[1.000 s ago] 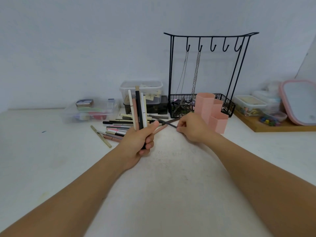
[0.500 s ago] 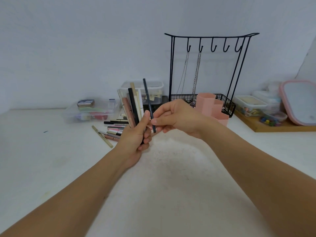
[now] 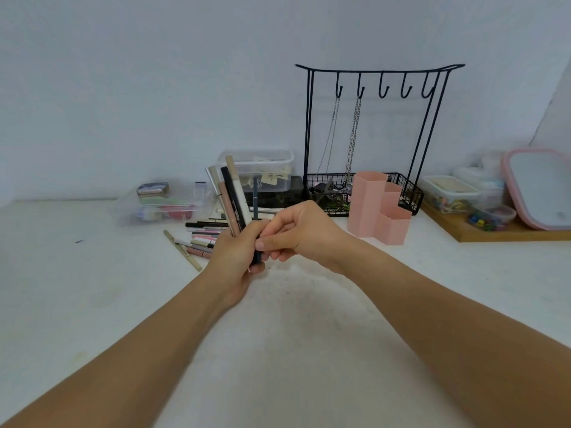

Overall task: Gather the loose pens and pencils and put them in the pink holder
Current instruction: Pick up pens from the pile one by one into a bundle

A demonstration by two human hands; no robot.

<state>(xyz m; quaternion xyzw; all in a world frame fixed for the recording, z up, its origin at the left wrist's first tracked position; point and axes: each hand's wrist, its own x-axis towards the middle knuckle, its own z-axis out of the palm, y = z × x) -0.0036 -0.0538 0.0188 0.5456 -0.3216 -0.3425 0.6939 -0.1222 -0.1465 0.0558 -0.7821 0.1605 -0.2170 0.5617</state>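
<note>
Far left on the white table [image 3: 92, 304], a clear plastic box [image 3: 160, 205] sits against the wall. Next along, a loose pile of pens and pencils [image 3: 202, 239] lies flat, one beige pencil [image 3: 182, 251] angled out toward the front. Just right of that pile, the left hand [image 3: 236, 257] is wrapped around a bundle of pens [image 3: 231, 196], gripping them low so they fan upward, tilted slightly left. Touching it, the right hand [image 3: 296, 233] pinches a dark pen [image 3: 255, 205] between thumb and fingers, upright, pressed right beside the bundle. Further right, the pink holder [image 3: 370, 208] stands near the right hand but apart from it, in front of a black wire rack [image 3: 370, 125]. Last, on the far right, a wooden tray [image 3: 494, 233] carries small containers.
</note>
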